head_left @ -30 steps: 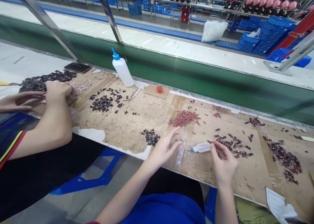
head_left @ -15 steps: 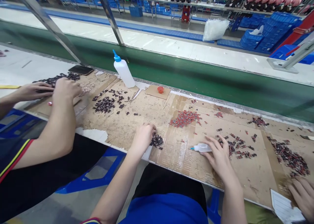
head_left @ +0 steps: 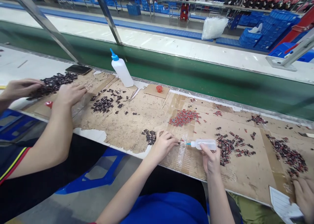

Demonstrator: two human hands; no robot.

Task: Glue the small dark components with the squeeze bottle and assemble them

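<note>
My right hand [head_left: 211, 159] is closed around a small clear squeeze bottle [head_left: 205, 144], which lies nearly level with its thin blue nozzle pointing left. Close to that nozzle tip, my left hand [head_left: 162, 146] pinches a small dark part [head_left: 175, 143], mostly covered by the fingers. A tiny red piece [head_left: 182, 140] lies near the nozzle. Left of my left hand sits a small heap of dark parts [head_left: 148, 136]. Beyond both hands is a pile of red pieces [head_left: 184, 117]. Dark-and-red parts [head_left: 225, 148] are heaped beside my right hand.
A large white bottle with a blue cap [head_left: 122, 73] stands at the back near a red cup [head_left: 159, 88] and a phone [head_left: 78, 69]. A co-worker's hands [head_left: 70, 94] work at the left; another person's hand [head_left: 304, 193] is at the right edge. Cardboard [head_left: 132, 129] covers the table.
My left hand has moved right from the dark heap with a small dark part in its fingers. My right hand has shifted its grip under the bottle, now raised slightly toward the left hand.
</note>
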